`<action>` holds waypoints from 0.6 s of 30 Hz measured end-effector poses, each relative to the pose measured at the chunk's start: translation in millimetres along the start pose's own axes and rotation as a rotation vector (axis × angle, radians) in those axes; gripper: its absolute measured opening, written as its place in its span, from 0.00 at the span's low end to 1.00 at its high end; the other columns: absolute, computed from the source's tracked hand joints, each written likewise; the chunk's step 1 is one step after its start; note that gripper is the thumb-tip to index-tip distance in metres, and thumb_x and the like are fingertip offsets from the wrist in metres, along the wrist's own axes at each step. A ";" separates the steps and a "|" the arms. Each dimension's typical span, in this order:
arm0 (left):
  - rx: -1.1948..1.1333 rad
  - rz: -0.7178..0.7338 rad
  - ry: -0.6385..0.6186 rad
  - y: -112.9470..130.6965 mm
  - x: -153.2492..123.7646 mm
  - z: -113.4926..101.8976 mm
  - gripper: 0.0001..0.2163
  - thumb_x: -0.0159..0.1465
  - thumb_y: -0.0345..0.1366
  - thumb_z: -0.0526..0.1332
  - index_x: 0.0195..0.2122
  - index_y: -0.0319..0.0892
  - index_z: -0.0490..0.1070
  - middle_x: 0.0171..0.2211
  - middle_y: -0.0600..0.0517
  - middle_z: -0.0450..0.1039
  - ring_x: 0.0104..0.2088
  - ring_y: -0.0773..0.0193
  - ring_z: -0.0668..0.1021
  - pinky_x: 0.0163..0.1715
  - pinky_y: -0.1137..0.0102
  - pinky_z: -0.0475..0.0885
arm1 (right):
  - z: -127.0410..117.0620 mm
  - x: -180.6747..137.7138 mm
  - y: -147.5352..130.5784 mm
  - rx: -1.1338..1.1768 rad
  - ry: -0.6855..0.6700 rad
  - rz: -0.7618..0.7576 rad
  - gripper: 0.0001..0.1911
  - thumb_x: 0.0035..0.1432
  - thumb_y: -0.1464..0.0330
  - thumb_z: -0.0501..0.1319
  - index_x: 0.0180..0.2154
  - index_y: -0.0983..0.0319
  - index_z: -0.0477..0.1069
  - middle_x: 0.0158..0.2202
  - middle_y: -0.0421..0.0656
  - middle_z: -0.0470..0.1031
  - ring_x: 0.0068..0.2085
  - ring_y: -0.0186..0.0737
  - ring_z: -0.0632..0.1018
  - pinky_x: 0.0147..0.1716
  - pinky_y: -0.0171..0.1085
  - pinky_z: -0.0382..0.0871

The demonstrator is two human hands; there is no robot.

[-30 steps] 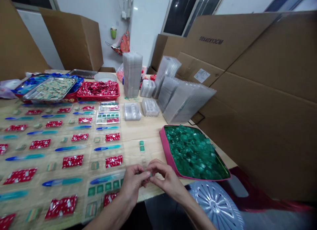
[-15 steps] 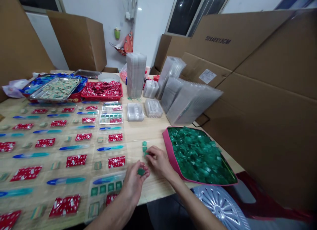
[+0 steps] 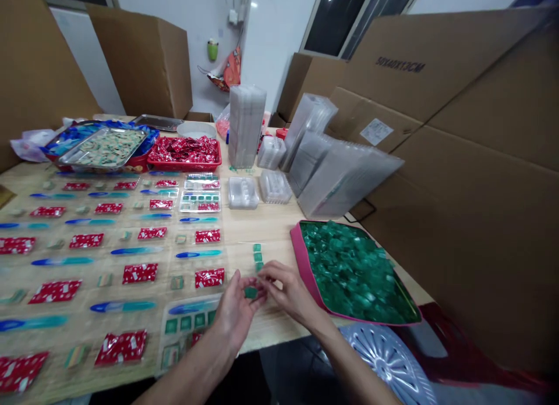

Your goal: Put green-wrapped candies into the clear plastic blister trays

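Observation:
My left hand [image 3: 236, 312] is cupped palm up over the table's front part, its fingers curled around a small green square piece [image 3: 250, 292]. My right hand [image 3: 286, 290] meets it at the fingertips, thumb and fingers pinched; whatever is between them is hidden. Just beyond the hands, a short column of green squares [image 3: 257, 257] lies on the wood. Under my left wrist is a clear plastic tray [image 3: 163, 318] holding a blue pen-like stick [image 3: 192, 307], green squares in small compartments and a red packet [image 3: 196, 337], partly covered by my arm.
To the right stands a pink-rimmed bin [image 3: 301, 259] heaped with green pieces. Rows of filled clear trays cover the left side, with a red basket [image 3: 186, 165] of red packets behind them. Clear plastic stacks [image 3: 247, 125] stand at the back; a large cardboard box [image 3: 476, 178] walls the right.
My right hand has drawn back from the column of green squares to my left hand's fingertips. The left hand still holds its green piece. The camera view has shifted slightly.

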State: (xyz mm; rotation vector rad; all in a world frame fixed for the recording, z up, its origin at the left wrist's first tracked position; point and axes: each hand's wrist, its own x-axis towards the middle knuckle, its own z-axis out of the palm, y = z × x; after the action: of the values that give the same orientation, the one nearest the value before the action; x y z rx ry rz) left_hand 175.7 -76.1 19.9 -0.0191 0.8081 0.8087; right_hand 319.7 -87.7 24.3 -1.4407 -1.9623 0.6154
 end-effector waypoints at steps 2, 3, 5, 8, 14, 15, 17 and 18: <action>-0.005 -0.001 -0.007 -0.5 -0.1 0.6 0.19 0.68 0.40 0.48 0.27 0.35 0.72 0.27 0.46 0.73 0.27 0.64 0.75 0.30 0.70 0.71 | 2.1 -7.8 -12.5 0.091 -0.051 -0.027 0.12 0.56 0.78 0.57 0.40 0.60 0.73 0.38 0.44 0.74 0.40 0.38 0.75 0.40 0.35 0.69; 0.000 -0.002 -0.009 -1.2 -0.4 0.7 0.19 0.68 0.39 0.48 0.29 0.34 0.73 0.27 0.46 0.73 0.27 0.65 0.75 0.29 0.71 0.70 | 3.8 -11.1 -16.5 0.107 -0.061 -0.038 0.14 0.55 0.79 0.57 0.41 0.59 0.73 0.40 0.44 0.74 0.42 0.39 0.75 0.43 0.36 0.68; 0.027 -0.009 -0.017 -3.2 -1.4 0.4 0.17 0.67 0.40 0.50 0.30 0.34 0.73 0.27 0.46 0.74 0.28 0.65 0.75 0.30 0.72 0.70 | 7.2 -15.6 -19.1 0.139 -0.038 -0.017 0.16 0.53 0.80 0.57 0.43 0.59 0.72 0.42 0.45 0.74 0.44 0.40 0.74 0.44 0.38 0.68; 0.115 0.057 -0.060 -5.3 -4.4 -1.0 0.09 0.58 0.38 0.63 0.30 0.36 0.74 0.29 0.46 0.75 0.32 0.61 0.76 0.35 0.69 0.71 | 9.8 -17.8 -12.6 0.305 0.026 0.162 0.11 0.52 0.77 0.59 0.38 0.61 0.73 0.36 0.44 0.75 0.36 0.37 0.75 0.36 0.35 0.70; 0.384 0.216 -0.071 -9.2 -10.7 -4.1 0.10 0.41 0.32 0.70 0.24 0.36 0.73 0.25 0.50 0.73 0.29 0.61 0.76 0.32 0.66 0.72 | 7.6 -22.4 1.6 0.684 0.051 0.473 0.09 0.46 0.66 0.67 0.30 0.64 0.72 0.23 0.37 0.71 0.25 0.32 0.71 0.26 0.31 0.66; 0.393 0.211 -0.060 -11.1 -11.3 -5.0 0.09 0.41 0.31 0.70 0.24 0.36 0.73 0.25 0.50 0.73 0.28 0.62 0.75 0.31 0.66 0.72 | 7.9 -24.4 3.1 0.698 0.061 0.489 0.10 0.45 0.65 0.68 0.29 0.64 0.71 0.22 0.36 0.70 0.24 0.32 0.71 0.25 0.31 0.65; 0.382 0.182 -0.027 -15.5 -12.4 -6.6 0.09 0.43 0.30 0.68 0.26 0.36 0.73 0.25 0.50 0.73 0.27 0.62 0.75 0.29 0.66 0.72 | 9.1 -28.3 6.7 0.700 0.079 0.510 0.11 0.44 0.64 0.68 0.28 0.64 0.72 0.21 0.36 0.70 0.23 0.32 0.70 0.25 0.32 0.64; 0.371 0.157 -0.010 -17.4 -12.7 -7.0 0.09 0.44 0.29 0.67 0.27 0.36 0.72 0.25 0.50 0.73 0.27 0.62 0.75 0.28 0.66 0.72 | 9.9 -29.7 8.9 0.692 0.083 0.517 0.10 0.44 0.64 0.68 0.28 0.64 0.72 0.21 0.37 0.70 0.23 0.32 0.70 0.24 0.32 0.64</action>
State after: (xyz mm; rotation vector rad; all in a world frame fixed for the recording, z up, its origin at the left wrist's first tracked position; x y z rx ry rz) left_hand 177.3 -98.7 18.3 0.3817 0.9488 0.7942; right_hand 324.9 -113.5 5.1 -1.4595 -1.1118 1.2846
